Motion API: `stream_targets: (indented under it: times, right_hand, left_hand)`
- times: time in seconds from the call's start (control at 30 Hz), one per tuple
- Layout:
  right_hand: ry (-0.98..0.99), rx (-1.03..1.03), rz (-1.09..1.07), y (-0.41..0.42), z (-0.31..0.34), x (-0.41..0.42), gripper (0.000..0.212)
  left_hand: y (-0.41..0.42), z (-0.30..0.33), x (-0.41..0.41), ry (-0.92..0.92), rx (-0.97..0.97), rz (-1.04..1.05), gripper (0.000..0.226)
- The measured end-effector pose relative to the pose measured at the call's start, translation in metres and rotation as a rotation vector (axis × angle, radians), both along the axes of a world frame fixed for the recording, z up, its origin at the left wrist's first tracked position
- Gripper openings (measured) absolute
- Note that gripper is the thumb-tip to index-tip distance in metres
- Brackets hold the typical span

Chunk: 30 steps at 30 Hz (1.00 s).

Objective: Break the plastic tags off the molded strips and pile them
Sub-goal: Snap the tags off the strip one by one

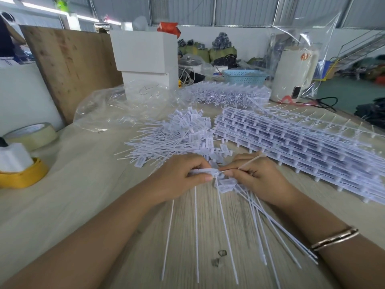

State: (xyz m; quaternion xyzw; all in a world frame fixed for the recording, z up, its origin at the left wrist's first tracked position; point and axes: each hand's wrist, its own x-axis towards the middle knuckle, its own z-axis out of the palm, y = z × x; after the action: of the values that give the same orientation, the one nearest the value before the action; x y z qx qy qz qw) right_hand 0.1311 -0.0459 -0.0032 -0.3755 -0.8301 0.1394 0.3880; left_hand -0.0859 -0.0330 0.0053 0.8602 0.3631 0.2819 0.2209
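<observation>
The left hand [183, 174] grips the bar of a white molded plastic strip [205, 172] just above the wooden table [125, 226]; the right hand [256, 176] pinches a tag beside it. The bar lies left to right, and the thin tails point toward the person. A hard twist could snap a tail (they look slender) or scatter tags short of the loose white pile [177, 134] just beyond.
</observation>
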Motion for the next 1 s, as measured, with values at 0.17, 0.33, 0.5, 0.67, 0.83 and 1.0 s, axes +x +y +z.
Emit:
stream_targets:
  times: [0.17, 0.33, 0.5, 0.67, 0.83, 1.0]
  right_hand:
    - [0.17, -0.078, 0.021, 0.003, -0.004, 0.002, 0.015]
    - [0.309, -0.179, 0.074, 0.002, -0.003, 0.004, 0.016]
    - [0.606, -0.383, -0.05, -0.005, 0.003, 0.015, 0.018]
    - [0.312, -0.214, -0.158, -0.005, 0.014, 0.031, 0.018]
    - [0.049, -0.222, -0.023, 0.006, 0.005, 0.026, 0.046]
    - [0.074, -0.251, -0.001, 0.003, 0.004, 0.03, 0.039]
  left_hand:
    - [-0.001, 0.003, 0.003, 0.006, 0.072, 0.011, 0.017]
    - [-0.002, 0.004, 0.006, -0.062, 0.024, -0.017, 0.016]
    - [-0.002, -0.002, -0.003, -0.016, 0.018, -0.022, 0.011]
    - [0.004, -0.001, -0.013, -0.098, 0.021, 0.033, 0.004]
    - [0.003, -0.005, -0.01, -0.006, 0.05, 0.026, 0.036]
    - [0.002, -0.008, -0.001, -0.13, 0.131, 0.133, 0.037]
